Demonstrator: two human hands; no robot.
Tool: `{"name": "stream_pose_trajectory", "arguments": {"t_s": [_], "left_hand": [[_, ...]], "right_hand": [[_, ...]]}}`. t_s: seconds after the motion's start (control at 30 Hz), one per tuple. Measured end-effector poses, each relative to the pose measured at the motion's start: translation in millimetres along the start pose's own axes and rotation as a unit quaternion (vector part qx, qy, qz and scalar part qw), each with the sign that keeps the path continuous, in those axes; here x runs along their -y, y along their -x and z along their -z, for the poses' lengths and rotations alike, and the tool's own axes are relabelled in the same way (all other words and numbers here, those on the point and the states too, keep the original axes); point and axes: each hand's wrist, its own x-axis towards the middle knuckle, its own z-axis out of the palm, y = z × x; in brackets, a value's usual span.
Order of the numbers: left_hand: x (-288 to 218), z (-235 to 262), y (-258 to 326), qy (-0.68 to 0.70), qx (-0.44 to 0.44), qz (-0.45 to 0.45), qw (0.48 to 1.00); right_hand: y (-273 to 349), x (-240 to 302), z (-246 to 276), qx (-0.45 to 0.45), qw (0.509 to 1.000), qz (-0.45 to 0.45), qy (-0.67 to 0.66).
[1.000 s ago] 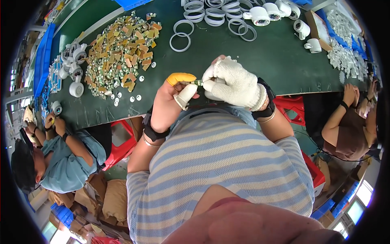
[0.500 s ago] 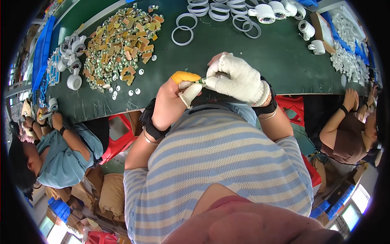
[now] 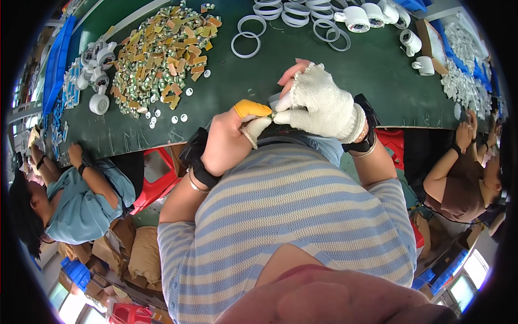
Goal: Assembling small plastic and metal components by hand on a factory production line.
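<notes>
My left hand (image 3: 229, 137), with a yellow cover on the index finger and a whitish one on the thumb, pinches a small green circuit board (image 3: 272, 115). Only a sliver of the board shows between the fingertips. My right hand (image 3: 324, 108), in a white knit glove with bare fingertips, meets it from the other side, its thumb against the board. Part of a pale grey piece (image 3: 274, 99) shows beside the right fingers; its kind is unclear. Both hands are over the near edge of the green table (image 3: 232, 81).
A heap of small circuit boards (image 3: 162, 59) lies at left, with round white discs (image 3: 174, 119) beside it. Grey rings (image 3: 245, 45) and white lamp-like housings (image 3: 356, 19) are at the back. Clear plastic pieces (image 3: 467, 86) lie at right. Co-workers sit on both sides.
The board between my fingertips is now more hidden. My right hand has tilted, its fingers raised and spread more. At far left, the co-worker's hands no longer hold a white housing.
</notes>
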Motion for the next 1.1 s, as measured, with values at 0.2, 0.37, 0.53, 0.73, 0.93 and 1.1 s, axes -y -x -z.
{"name": "stream_pose_trajectory", "arguments": {"t_s": [0.2,0.37,0.53,0.73,0.93,1.1], "left_hand": [[11,-5,-1,-0.121,-0.050,-0.117,0.984],[-24,41,11,0.157,-0.134,0.023,0.978],[-4,192,20,-0.010,-0.395,-0.108,0.912],[78,401,16,-0.477,-0.487,0.071,0.729],[150,441,-25,-0.403,-0.374,0.053,0.834],[19,213,-41,-0.258,-0.333,-0.148,0.895]], "right_hand": [[-3,-2,0,-0.002,0.999,0.037,0.029],[-5,19,6,-0.112,0.993,-0.010,0.025],[31,21,25,-0.149,0.977,-0.135,-0.075],[39,3,30,-0.193,0.973,-0.105,-0.066],[70,-53,109,-0.400,0.854,-0.268,0.196],[188,-185,209,-0.366,0.635,-0.565,0.379]]}}
